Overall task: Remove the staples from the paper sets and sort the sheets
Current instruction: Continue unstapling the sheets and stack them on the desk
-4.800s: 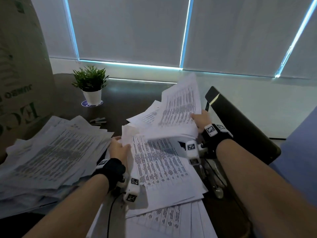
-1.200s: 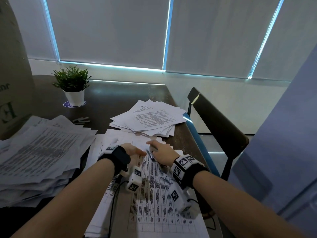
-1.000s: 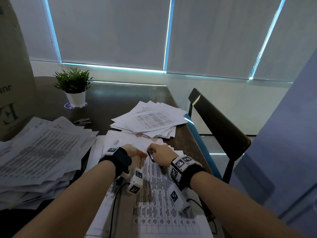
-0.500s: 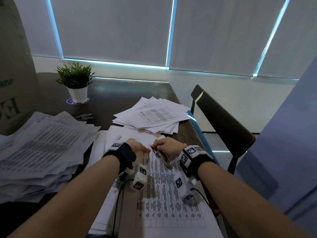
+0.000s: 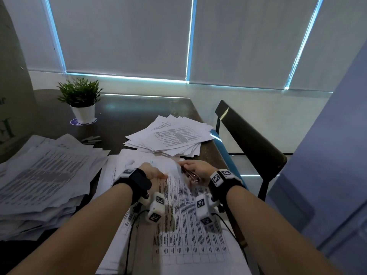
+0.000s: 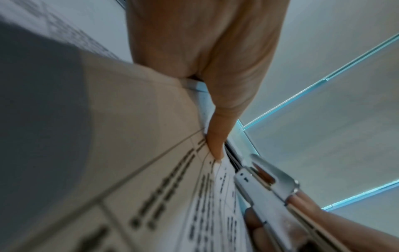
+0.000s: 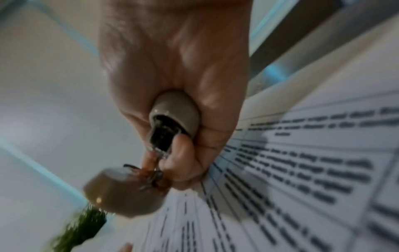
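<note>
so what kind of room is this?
Probably an office or meeting room: a dark table heaped with printed sheets, roller blinds drawn over big windows, a black chair and a small potted plant.

The right hand (image 7: 172, 76) grips a metal staple remover (image 7: 172, 122), fingers (image 7: 183, 153) curled round it, above a printed paper sheet (image 7: 291, 179); blurred green plant (image 7: 79, 226) beyond.

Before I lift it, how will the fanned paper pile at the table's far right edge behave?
The fanned paper pile will probably be floppy: thin loose sheets. Its splayed, misaligned corners suggest nothing binds it, so sheets may slide apart. Light for its size.
</note>
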The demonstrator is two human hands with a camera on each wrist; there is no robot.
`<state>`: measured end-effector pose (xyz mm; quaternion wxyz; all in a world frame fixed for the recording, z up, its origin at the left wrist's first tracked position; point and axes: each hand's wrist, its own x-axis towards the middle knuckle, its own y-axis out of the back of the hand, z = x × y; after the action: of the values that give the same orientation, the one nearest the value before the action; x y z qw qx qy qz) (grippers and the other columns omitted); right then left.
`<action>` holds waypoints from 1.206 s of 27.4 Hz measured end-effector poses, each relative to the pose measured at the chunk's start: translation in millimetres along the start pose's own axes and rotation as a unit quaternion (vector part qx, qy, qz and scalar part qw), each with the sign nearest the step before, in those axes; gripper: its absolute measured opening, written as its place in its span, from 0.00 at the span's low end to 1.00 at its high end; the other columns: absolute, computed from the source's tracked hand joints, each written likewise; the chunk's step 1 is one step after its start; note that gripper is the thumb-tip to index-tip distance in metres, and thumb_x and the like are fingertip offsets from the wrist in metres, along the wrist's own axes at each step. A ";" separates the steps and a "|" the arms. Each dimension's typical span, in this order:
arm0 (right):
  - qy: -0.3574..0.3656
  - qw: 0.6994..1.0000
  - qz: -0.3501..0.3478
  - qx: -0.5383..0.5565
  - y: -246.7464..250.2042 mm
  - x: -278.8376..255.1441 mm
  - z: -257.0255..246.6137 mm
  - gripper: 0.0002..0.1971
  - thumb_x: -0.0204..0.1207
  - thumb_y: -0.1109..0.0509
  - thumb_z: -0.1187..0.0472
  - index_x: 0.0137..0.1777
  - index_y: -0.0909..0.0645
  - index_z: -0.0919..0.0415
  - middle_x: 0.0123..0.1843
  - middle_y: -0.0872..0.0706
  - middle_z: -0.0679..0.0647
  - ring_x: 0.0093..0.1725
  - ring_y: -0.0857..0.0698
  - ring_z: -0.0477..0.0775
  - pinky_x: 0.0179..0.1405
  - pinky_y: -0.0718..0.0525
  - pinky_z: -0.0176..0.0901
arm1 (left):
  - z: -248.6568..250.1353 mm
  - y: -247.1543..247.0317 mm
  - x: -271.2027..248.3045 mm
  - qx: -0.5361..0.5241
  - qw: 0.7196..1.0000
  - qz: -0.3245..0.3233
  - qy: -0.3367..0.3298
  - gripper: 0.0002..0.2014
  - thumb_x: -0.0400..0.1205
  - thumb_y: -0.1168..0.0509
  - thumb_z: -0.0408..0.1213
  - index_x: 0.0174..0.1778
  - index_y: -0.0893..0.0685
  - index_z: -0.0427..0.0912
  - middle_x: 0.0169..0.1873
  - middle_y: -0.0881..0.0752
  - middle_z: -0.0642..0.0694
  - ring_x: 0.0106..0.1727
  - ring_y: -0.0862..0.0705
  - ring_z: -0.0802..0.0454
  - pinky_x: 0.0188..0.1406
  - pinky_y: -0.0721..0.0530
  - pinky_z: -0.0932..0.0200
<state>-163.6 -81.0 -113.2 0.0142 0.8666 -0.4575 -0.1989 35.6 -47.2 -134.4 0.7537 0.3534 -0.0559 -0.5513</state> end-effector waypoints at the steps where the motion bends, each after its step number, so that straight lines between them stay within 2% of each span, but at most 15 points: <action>1: -0.005 0.999 0.003 0.042 3.2 -0.9 3.6 0.17 0.89 0.45 0.64 0.55 0.14 0.47 0.50 0.18 0.60 0.35 0.23 0.52 0.20 0.20 0.36 | -0.5 0.1 -1.2 0.005 1.000 -0.004 0.002 0.34 0.66 0.18 0.42 0.64 0.20 0.30 0.60 0.15 0.38 0.60 0.17 0.41 0.58 0.18 0.54; 5: 0.005 1.000 0.007 -0.012 -6.5 -8.4 -4.2 0.17 0.89 0.46 0.66 0.62 0.16 0.52 0.40 0.21 0.56 0.30 0.24 0.51 0.18 0.25 0.35 | 0.7 1.1 -10.0 0.022 1.000 0.022 -0.003 0.36 0.70 0.20 0.44 0.69 0.24 0.28 0.65 0.19 0.38 0.65 0.20 0.41 0.59 0.22 0.58; 7: 0.010 0.995 0.036 -0.090 -3.5 -16.9 -10.1 0.18 0.89 0.45 0.67 0.68 0.17 0.56 0.45 0.17 0.55 0.37 0.21 0.52 0.28 0.21 0.40 | -2.6 1.3 -12.8 0.028 1.000 0.015 0.001 0.39 0.70 0.21 0.47 0.70 0.25 0.27 0.66 0.20 0.36 0.67 0.21 0.40 0.60 0.22 0.57; 9: 0.026 0.980 0.080 -0.183 12.1 -30.3 -16.5 0.18 0.87 0.43 0.67 0.69 0.16 0.59 0.56 0.13 0.58 0.47 0.18 0.54 0.46 0.17 0.46 | -3.9 8.7 -15.8 -0.014 0.998 -0.051 0.018 0.47 0.62 0.17 0.54 0.69 0.25 0.28 0.67 0.20 0.37 0.68 0.21 0.38 0.65 0.23 0.54; 12: -0.018 0.892 0.099 -0.442 39.2 -58.1 -22.2 0.20 0.86 0.43 0.67 0.72 0.18 0.56 0.74 0.19 0.56 0.69 0.20 0.58 0.70 0.24 0.46 | -15.8 22.0 -8.0 -0.060 0.990 -0.112 0.060 0.51 0.51 0.14 0.53 0.68 0.24 0.34 0.68 0.21 0.36 0.69 0.23 0.33 0.70 0.25 0.40; 13: -0.036 0.857 0.100 -0.504 43.3 -67.8 -20.8 0.21 0.86 0.44 0.66 0.74 0.19 0.54 0.77 0.22 0.55 0.73 0.22 0.59 0.74 0.26 0.46 | -16.6 25.6 -9.0 -0.041 0.989 -0.124 0.066 0.49 0.49 0.14 0.48 0.65 0.23 0.34 0.65 0.19 0.34 0.66 0.20 0.32 0.68 0.23 0.37; 15: -0.051 0.838 0.090 -0.537 47.3 -82.0 -14.1 0.22 0.86 0.43 0.65 0.77 0.23 0.51 0.79 0.25 0.54 0.76 0.25 0.59 0.75 0.27 0.46 | -11.0 31.6 -33.6 0.033 0.989 -0.136 0.055 0.40 0.52 0.14 0.39 0.60 0.20 0.32 0.58 0.15 0.31 0.58 0.14 0.33 0.60 0.17 0.35; 17: -0.050 0.853 0.064 -0.515 42.9 -91.0 -8.3 0.24 0.85 0.41 0.64 0.79 0.26 0.49 0.80 0.26 0.55 0.76 0.26 0.59 0.73 0.28 0.45 | -9.1 32.1 -46.3 0.095 0.990 -0.107 0.018 0.28 0.64 0.18 0.32 0.57 0.19 0.28 0.56 0.14 0.32 0.55 0.13 0.35 0.57 0.14 0.38; 19: -0.054 0.879 0.068 -0.469 37.9 -94.8 -6.2 0.26 0.83 0.38 0.65 0.81 0.28 0.48 0.81 0.28 0.54 0.77 0.27 0.59 0.70 0.27 0.43 | -4.1 41.9 -58.5 0.109 0.992 -0.069 -0.011 0.23 0.68 0.20 0.31 0.55 0.18 0.28 0.52 0.12 0.35 0.54 0.12 0.38 0.57 0.14 0.41; 22: -0.067 0.877 0.081 -0.469 40.2 -99.4 -17.0 0.22 0.83 0.35 0.59 0.77 0.23 0.53 0.78 0.24 0.53 0.75 0.24 0.57 0.69 0.24 0.43 | 12.4 81.1 -64.9 0.003 0.998 -0.023 -0.058 0.18 0.66 0.20 0.28 0.51 0.13 0.31 0.46 0.10 0.37 0.50 0.11 0.38 0.56 0.14 0.39; 25: -0.051 0.904 0.121 -0.406 40.9 -97.2 -32.4 0.19 0.82 0.34 0.51 0.66 0.17 0.62 0.63 0.14 0.58 0.64 0.15 0.60 0.56 0.18 0.46 | 39.7 120.3 -85.3 -0.119 0.987 0.018 -0.104 0.19 0.68 0.22 0.26 0.54 0.15 0.31 0.50 0.11 0.36 0.52 0.13 0.37 0.57 0.15 0.37; 27: 0.015 0.957 0.124 -0.261 34.6 -94.1 -44.7 0.24 0.82 0.37 0.41 0.65 0.18 0.60 0.63 0.13 0.60 0.61 0.14 0.61 0.62 0.17 0.53 | 54.4 131.1 -94.1 -0.219 0.964 0.034 -0.145 0.17 0.74 0.27 0.25 0.59 0.17 0.31 0.52 0.13 0.37 0.54 0.14 0.38 0.58 0.16 0.40; 28: 0.042 0.987 0.108 -0.112 32.9 -86.9 -48.3 0.29 0.79 0.39 0.34 0.64 0.16 0.57 0.62 0.12 0.61 0.61 0.13 0.63 0.65 0.17 0.60 | 59.6 132.3 -93.7 -0.264 0.950 0.051 -0.161 0.17 0.76 0.28 0.25 0.61 0.18 0.31 0.53 0.14 0.37 0.54 0.15 0.38 0.58 0.17 0.40; 30: 0.042 0.984 0.076 0.154 31.8 -72.4 -53.6 0.37 0.73 0.44 0.23 0.63 0.14 0.53 0.59 0.10 0.60 0.61 0.12 0.66 0.66 0.18 0.69 | 63.8 131.2 -82.8 -0.322 0.922 0.125 -0.175 0.15 0.78 0.30 0.27 0.61 0.17 0.29 0.55 0.14 0.35 0.54 0.15 0.39 0.60 0.18 0.41; 33: 0.041 0.985 -0.011 0.170 23.5 -72.2 -60.0 0.25 0.81 0.39 0.35 0.61 0.16 0.54 0.57 0.10 0.59 0.58 0.12 0.64 0.64 0.17 0.63 | 64.7 129.1 -60.6 -0.304 0.908 0.254 -0.138 0.14 0.80 0.30 0.33 0.59 0.16 0.29 0.57 0.14 0.36 0.53 0.16 0.42 0.54 0.19 0.52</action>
<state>-196.9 -46.4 -29.2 -0.1165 0.8690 -0.4738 -0.0829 83.7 -6.6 9.0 0.9238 0.0014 -0.0772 -0.3750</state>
